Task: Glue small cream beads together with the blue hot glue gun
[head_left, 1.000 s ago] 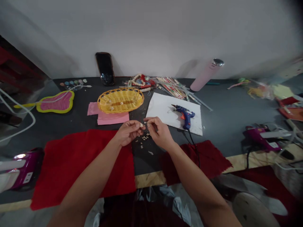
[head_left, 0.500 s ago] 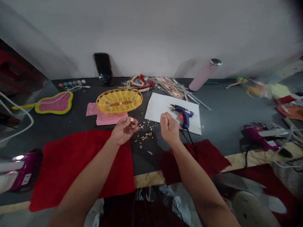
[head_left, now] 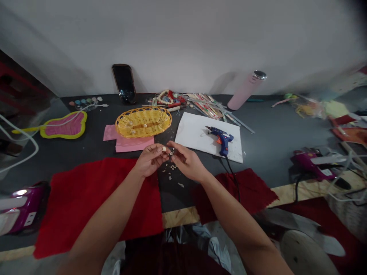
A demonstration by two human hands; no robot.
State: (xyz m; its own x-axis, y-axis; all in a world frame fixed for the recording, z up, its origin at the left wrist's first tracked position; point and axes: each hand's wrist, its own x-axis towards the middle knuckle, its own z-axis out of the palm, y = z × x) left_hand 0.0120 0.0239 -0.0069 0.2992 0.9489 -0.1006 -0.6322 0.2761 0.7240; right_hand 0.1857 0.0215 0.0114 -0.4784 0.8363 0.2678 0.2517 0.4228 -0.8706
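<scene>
A small cream-coloured piece [head_left: 164, 149] is pinched between the thumb and fingers of my left hand [head_left: 150, 160]. My right hand [head_left: 186, 162] is close beside it on the right, thumb and fingers apart, with nothing visible between them. Under and between the hands, several small pale pieces [head_left: 173, 167] lie scattered on the dark table. A yellow woven basket [head_left: 143, 121] sits behind my left hand, partly on pink sheets [head_left: 134, 144]. Behind my right hand, a blue glue gun [head_left: 223, 140] rests on a white board [head_left: 189, 130].
Red cloths [head_left: 100, 198] [head_left: 246, 191] lie at the front edge. A phone [head_left: 124, 84] and a pink bottle [head_left: 246, 91] stand by the wall, with a pile of sticks [head_left: 206, 107] between them. A purple device [head_left: 314, 164] is at right, with cables.
My right hand has moved left from beside the white board to my left hand, and its closed fingers have opened. My left hand still holds the small piece.
</scene>
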